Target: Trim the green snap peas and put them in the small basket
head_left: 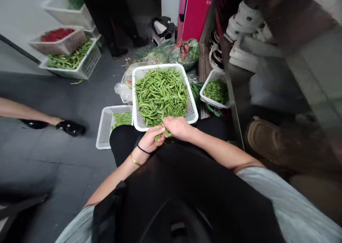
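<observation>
Dark grey floor, pale wall, red cabinet, metal shelving along the right side

Left hand against right hand, fingers curled

Snap peas in basket, second basket left, greens right

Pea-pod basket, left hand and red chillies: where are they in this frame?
White pea-pod basket [157, 67], head view, on the rim.
Left hand [151, 139], head view, on the back of the hand.
Red chillies [56, 35], head view, on top of the pile.
</observation>
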A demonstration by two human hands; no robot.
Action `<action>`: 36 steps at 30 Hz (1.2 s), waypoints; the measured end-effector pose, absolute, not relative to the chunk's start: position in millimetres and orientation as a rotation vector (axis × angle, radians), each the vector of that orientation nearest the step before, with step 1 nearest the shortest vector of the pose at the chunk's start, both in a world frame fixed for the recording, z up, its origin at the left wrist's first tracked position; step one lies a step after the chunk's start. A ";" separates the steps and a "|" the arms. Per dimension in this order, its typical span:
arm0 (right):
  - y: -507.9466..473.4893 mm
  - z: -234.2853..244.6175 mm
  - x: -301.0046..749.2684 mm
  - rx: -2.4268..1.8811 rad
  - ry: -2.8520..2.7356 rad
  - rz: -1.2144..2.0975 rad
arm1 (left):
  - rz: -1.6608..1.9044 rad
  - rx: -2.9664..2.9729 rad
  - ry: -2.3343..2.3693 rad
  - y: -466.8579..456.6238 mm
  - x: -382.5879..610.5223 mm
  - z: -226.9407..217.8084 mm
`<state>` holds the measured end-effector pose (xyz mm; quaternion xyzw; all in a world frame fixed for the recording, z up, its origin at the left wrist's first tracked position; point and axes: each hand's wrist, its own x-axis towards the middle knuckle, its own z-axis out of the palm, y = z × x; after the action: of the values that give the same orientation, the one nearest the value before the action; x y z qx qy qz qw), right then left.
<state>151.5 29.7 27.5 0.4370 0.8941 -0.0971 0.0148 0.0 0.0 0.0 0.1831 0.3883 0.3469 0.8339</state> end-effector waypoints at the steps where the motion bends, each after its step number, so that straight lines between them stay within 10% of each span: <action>1: 29.8 26.4 150.3 1.357 2.785 -0.315 | 0.772 0.381 0.840 -0.5 0.4 -1.5; 11: 41.3 59.7 211.8 1.639 2.811 -0.542 | 1.214 0.816 1.159 6.8 -33.2 4.4; 36: 26.6 23.5 178.3 1.226 3.089 -0.824 | 0.945 1.053 1.050 2.9 -17.3 5.5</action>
<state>178.3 26.6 23.5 0.3544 0.8932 -0.2383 -0.1409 -17.3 2.9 5.5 0.4611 0.4598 0.4135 0.6364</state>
